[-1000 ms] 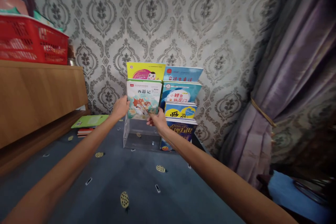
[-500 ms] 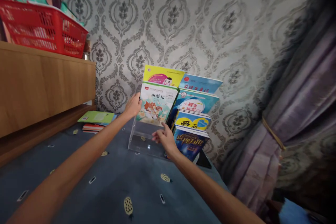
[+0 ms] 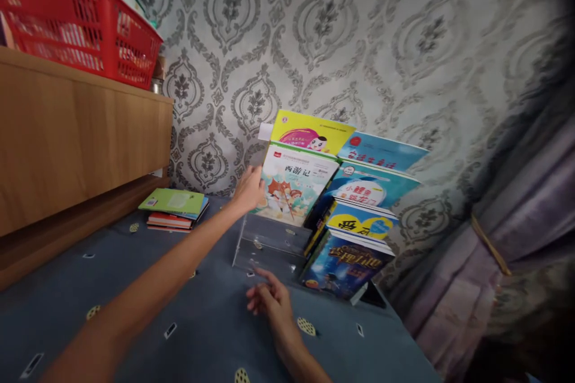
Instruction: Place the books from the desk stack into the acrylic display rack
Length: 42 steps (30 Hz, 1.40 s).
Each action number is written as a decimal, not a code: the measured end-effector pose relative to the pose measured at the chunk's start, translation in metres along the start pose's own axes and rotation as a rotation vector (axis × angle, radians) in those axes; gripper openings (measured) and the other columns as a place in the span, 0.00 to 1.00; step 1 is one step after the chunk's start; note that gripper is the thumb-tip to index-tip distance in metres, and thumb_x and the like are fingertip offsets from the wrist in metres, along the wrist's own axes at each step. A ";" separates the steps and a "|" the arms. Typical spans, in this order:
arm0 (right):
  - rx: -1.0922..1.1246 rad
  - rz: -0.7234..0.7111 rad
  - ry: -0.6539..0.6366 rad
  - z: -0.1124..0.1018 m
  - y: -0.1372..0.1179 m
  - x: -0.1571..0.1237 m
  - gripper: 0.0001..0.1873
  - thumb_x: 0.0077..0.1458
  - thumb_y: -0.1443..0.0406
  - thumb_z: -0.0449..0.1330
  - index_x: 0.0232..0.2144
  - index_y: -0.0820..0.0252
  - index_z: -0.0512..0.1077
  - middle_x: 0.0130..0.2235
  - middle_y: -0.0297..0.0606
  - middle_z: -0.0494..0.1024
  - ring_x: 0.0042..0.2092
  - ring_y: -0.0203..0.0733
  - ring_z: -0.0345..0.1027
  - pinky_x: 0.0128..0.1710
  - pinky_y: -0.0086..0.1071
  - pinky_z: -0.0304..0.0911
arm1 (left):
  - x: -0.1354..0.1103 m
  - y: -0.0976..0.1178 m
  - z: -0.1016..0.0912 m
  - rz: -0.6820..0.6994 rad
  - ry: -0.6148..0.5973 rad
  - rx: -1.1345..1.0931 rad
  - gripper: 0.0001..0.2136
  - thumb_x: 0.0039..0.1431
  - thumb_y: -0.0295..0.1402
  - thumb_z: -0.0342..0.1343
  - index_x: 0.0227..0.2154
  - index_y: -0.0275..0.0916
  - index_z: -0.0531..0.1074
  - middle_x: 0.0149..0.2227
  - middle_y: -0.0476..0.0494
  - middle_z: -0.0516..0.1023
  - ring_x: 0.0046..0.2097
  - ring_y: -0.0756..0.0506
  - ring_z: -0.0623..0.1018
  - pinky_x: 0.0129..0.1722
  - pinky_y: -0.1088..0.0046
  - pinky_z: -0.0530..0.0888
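A clear tiered book stand sits on the blue patterned cloth against the wall. Its left column holds a yellow book and, below it, a white book with a cartoon cover. My left hand grips the left edge of that white book. My right hand hovers low over the cloth in front of the stand, fingers loosely apart, holding nothing. The right column carries several blue and yellow books.
A small stack of books with a green one on top lies on the cloth at the left. A wooden cabinet with a red basket on top stands at the left. Purple curtain hangs at the right.
My right hand has let go of the white book and dropped down toward me. The left hand stays on the book's left edge. The view has shifted right and lower.
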State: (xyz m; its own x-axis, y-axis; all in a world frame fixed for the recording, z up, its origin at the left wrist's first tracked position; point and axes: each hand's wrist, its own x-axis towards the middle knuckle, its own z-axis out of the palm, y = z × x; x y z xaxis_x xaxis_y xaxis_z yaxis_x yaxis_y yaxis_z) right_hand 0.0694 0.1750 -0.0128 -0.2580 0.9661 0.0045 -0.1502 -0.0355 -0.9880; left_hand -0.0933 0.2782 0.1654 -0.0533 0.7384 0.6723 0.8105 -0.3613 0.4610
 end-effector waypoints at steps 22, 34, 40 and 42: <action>-0.111 0.024 0.003 0.001 0.015 -0.013 0.34 0.45 0.40 0.67 0.43 0.60 0.76 0.25 0.37 0.78 0.20 0.36 0.68 0.20 0.29 0.59 | -0.024 -0.026 0.016 0.088 -0.033 -0.054 0.23 0.58 0.22 0.49 0.58 0.38 0.62 0.49 0.36 0.66 0.55 0.38 0.67 0.57 0.59 0.67; -0.096 -0.009 -0.005 0.006 0.008 -0.017 0.32 0.45 0.41 0.68 0.41 0.60 0.77 0.24 0.36 0.78 0.20 0.35 0.67 0.20 0.28 0.59 | -0.058 -0.039 0.006 0.162 -0.150 0.018 0.23 0.61 0.22 0.45 0.59 0.39 0.62 0.50 0.37 0.67 0.52 0.40 0.70 0.54 0.63 0.70; -0.092 -0.032 -0.036 0.005 0.009 -0.017 0.31 0.44 0.42 0.68 0.40 0.60 0.76 0.24 0.34 0.78 0.21 0.35 0.68 0.20 0.28 0.60 | -0.109 -0.072 -0.005 0.234 -0.246 0.156 0.18 0.66 0.23 0.42 0.53 0.39 0.70 0.48 0.38 0.71 0.50 0.42 0.72 0.53 0.64 0.71; -0.093 -0.050 -0.048 0.004 0.010 -0.018 0.30 0.46 0.43 0.68 0.40 0.60 0.76 0.25 0.34 0.78 0.21 0.34 0.68 0.21 0.28 0.61 | -0.120 -0.092 -0.011 0.179 -0.272 0.315 0.17 0.66 0.24 0.42 0.52 0.39 0.71 0.50 0.38 0.72 0.53 0.41 0.72 0.56 0.62 0.70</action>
State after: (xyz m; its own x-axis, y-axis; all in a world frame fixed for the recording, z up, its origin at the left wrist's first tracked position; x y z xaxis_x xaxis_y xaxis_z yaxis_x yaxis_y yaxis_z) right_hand 0.0685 0.1567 -0.0223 -0.2985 0.9525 0.0598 -0.0758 0.0388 -0.9964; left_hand -0.1680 0.2170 0.0483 0.2254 0.8180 0.5293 0.9333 -0.3372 0.1236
